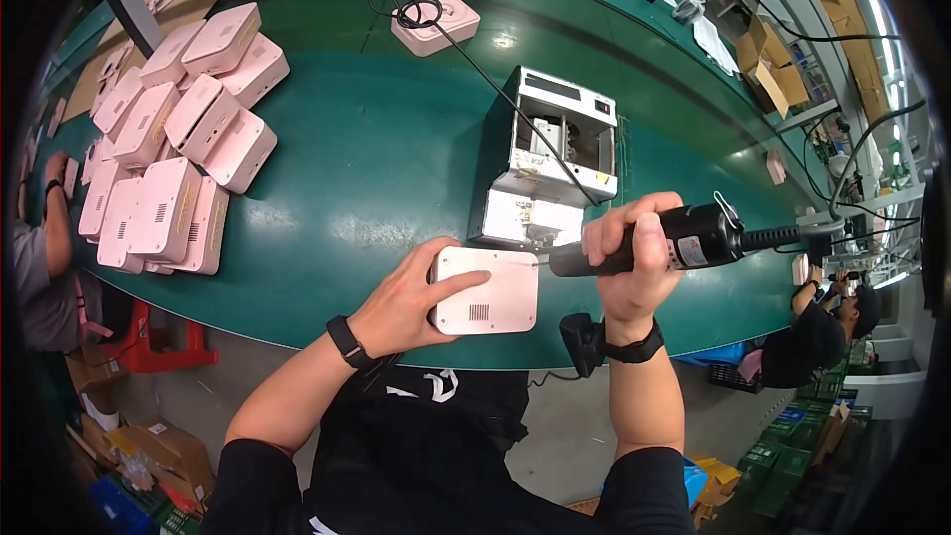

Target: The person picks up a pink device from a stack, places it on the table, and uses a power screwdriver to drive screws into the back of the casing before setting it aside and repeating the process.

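Note:
A pale pink plastic box (507, 299) with a small slotted vent and corner holes is at the table's near edge. My left hand (416, 299) grips it from the left, thumb underside hidden and index finger lying across its face. In my right hand (634, 256) is a black electric screwdriver (701, 238), held sideways with its fingers wrapped round the body. Its thin bit points left, at the box's upper right corner; whether it touches a screw I cannot make out. Just beyond stands a black and white screw feeder (555, 149) with an open front.
Many similar pink boxes (163, 203) are heaped on the green table (342, 159) at left. Another pink box (451, 20) lies farther back under a coiled black cable (420, 12). Co-workers sit at left, far right and across. A red stool (163, 342) stands below the left edge.

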`<move>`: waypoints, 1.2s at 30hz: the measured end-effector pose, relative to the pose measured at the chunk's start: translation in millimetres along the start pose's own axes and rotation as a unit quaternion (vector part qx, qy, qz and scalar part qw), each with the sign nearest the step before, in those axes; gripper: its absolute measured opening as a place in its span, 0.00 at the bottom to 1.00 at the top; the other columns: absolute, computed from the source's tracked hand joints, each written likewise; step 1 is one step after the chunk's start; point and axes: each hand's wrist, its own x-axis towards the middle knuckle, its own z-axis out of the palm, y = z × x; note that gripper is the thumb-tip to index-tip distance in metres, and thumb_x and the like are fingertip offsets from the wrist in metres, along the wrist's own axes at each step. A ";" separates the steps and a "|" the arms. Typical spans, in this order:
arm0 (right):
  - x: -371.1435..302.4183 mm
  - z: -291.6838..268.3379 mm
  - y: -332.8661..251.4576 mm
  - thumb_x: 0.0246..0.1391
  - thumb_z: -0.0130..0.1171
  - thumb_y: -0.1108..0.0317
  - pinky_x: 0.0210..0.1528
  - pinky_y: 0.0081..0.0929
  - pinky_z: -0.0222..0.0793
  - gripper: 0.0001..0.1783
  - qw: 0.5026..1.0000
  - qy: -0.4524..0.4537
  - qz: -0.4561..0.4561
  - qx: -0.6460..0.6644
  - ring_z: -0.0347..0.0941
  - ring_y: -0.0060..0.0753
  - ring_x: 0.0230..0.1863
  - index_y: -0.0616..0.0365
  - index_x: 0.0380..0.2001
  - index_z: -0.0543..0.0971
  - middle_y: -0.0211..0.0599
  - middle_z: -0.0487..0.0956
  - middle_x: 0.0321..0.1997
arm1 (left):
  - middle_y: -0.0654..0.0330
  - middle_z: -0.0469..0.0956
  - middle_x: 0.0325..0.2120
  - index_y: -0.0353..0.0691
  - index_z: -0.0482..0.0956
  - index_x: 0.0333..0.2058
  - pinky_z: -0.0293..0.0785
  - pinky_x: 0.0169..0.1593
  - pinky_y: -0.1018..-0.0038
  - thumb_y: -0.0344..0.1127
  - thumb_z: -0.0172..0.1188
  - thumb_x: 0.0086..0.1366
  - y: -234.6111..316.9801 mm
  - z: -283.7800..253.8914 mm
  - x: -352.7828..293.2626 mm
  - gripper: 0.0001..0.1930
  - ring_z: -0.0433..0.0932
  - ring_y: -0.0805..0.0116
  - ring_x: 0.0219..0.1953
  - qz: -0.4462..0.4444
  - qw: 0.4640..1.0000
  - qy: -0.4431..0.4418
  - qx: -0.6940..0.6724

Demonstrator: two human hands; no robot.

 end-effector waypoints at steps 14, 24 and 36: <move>-1.5 9.7 -9.8 0.59 0.52 0.63 0.21 0.29 0.63 0.10 1.000 -0.002 0.000 -0.015 0.61 0.27 0.16 0.58 0.35 0.66 0.36 0.67 0.18 | 0.51 0.62 0.56 0.59 0.73 0.57 0.76 0.54 0.60 0.37 0.78 0.40 -1.7 2.5 0.1 0.41 0.70 0.49 0.56 -0.011 1.000 -0.019 -0.007; 33.6 22.8 -21.4 0.61 0.49 0.62 0.21 0.30 0.63 0.10 0.999 0.020 -0.030 -0.014 0.62 0.27 0.16 0.58 0.37 0.67 0.35 0.67 0.18 | 0.53 0.62 0.56 0.59 0.74 0.56 0.74 0.56 0.60 0.37 0.76 0.42 6.2 17.1 14.4 0.39 0.68 0.50 0.57 0.008 1.000 -0.014 -0.012; 8.6 23.5 -11.7 0.61 0.49 0.60 0.22 0.30 0.63 0.12 1.000 -0.018 0.005 -0.001 0.62 0.28 0.16 0.58 0.37 0.67 0.35 0.67 0.18 | 0.53 0.62 0.57 0.59 0.74 0.56 0.75 0.56 0.60 0.37 0.76 0.43 7.3 16.3 14.0 0.38 0.68 0.50 0.58 -0.005 1.000 -0.015 -0.017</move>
